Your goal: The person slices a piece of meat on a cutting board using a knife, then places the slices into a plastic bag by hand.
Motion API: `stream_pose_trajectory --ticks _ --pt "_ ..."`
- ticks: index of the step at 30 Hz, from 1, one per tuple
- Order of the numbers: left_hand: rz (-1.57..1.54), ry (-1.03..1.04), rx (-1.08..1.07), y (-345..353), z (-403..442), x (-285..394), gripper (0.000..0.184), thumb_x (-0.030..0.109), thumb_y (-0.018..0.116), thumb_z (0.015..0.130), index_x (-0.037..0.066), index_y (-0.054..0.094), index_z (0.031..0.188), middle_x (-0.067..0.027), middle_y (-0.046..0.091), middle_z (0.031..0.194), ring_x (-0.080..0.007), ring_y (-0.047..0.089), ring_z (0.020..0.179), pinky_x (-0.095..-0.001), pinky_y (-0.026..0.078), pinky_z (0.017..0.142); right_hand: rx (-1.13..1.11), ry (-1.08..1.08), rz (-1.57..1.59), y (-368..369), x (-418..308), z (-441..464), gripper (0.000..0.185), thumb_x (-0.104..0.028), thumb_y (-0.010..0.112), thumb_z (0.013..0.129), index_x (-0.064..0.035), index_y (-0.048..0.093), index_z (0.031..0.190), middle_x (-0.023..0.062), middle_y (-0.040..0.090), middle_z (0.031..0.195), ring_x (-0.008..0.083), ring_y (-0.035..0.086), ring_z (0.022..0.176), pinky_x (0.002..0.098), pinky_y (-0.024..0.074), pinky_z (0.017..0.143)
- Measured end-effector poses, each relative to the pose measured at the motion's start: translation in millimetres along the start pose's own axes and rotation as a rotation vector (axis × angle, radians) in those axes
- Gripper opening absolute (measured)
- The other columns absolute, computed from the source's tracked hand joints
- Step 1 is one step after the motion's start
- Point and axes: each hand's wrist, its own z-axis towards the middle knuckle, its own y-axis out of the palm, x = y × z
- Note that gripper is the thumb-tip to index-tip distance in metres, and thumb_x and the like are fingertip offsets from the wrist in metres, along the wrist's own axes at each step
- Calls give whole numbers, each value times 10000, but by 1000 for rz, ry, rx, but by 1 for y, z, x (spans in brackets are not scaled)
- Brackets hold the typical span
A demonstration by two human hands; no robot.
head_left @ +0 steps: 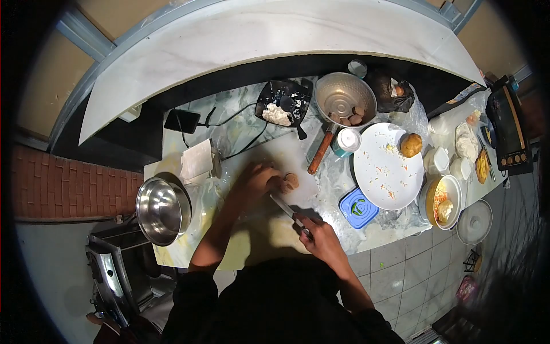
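Note:
My right hand (322, 239) grips a knife (282, 203), its blade pointing up and to the left toward my left hand. My left hand (259, 179) is curled on a white cutting board (306, 192), its fingers closed on a brown, sausage-like piece (276, 183). Just to the right of those fingers lie brown round slices (291, 182). The blade's tip is close to the piece; whether it touches cannot be made out. Shadow covers part of the left fingers.
Behind the board stand a black dish with white crumbles (278, 114) and a pan (344, 86) holding brown pieces, its wooden handle toward me. Rightward are a white plate (378, 172) with a potato (411, 145), a blue-lidded box (358, 207) and a bowl (429, 206). A steel bowl (163, 211) sits left.

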Motion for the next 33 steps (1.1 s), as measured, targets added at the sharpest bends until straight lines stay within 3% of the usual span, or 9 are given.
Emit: stream_pose_trajectory --ticks 13,14,17,19,21,24,26,30,33 --pt "-253 -293 -89 9 17 -21 307 336 627 924 41 707 954 -152 683 899 -354 628 896 -404 480 826 -139 77 201 -63 24 -15 521 53 639 699 -69 655 1206 100 589 710 137 470 525 280 418 521" --pt "-249 -371 -94 10 16 -22 319 342 623 933 36 703 974 -165 681 911 -350 632 898 -397 481 820 -193 124 165 -71 25 -16 523 29 639 717 -60 633 1233 156 703 996 179 552 601 313 478 606" --pt "-210 -87 125 21 6 -27 319 333 635 929 24 691 988 -179 680 907 -331 643 879 -375 486 789 -157 164 186 -77 40 -22 533 40 657 698 -44 634 1223 148 700 1019 168 546 610 304 471 608" --pt "-282 -198 83 30 8 -30 308 319 636 927 23 688 992 -177 685 915 -315 651 880 -368 490 791 -72 113 236 -74 44 -25 532 44 670 689 -41 639 1213 121 697 959 157 528 609 291 461 608" --pt "-347 -313 44 26 8 -27 296 306 638 926 22 685 996 -175 689 923 -299 658 881 -361 493 793 -27 100 305 -72 50 -27 511 96 643 695 -13 634 1194 -28 558 766 48 426 618 227 361 546" --pt "-517 -190 -67 14 5 -10 298 304 627 926 27 684 1018 -167 699 965 -273 670 905 -353 497 815 -32 206 341 -73 47 -29 487 92 641 708 -7 637 1184 -41 537 757 34 394 601 221 325 531" --pt "-471 -332 12 18 1 0 315 333 552 968 53 682 1031 -173 691 922 -363 650 869 -407 487 851 -8 210 339 -67 51 -28 475 83 643 717 -11 640 1183 -44 519 745 30 381 593 219 310 523" --pt "-493 -328 162 22 -3 14 280 313 611 930 62 685 1028 -166 696 909 -352 655 851 -412 495 837 106 218 315 -56 48 -20 451 56 647 742 -17 645 1187 -48 471 709 25 366 582 221 300 509" --pt "-197 -122 240 37 -8 9 246 274 661 896 90 685 1058 -160 680 1022 -350 641 947 -440 481 874 138 197 278 -49 49 -15 478 27 665 716 -29 640 1191 29 515 679 103 435 567 264 379 537"
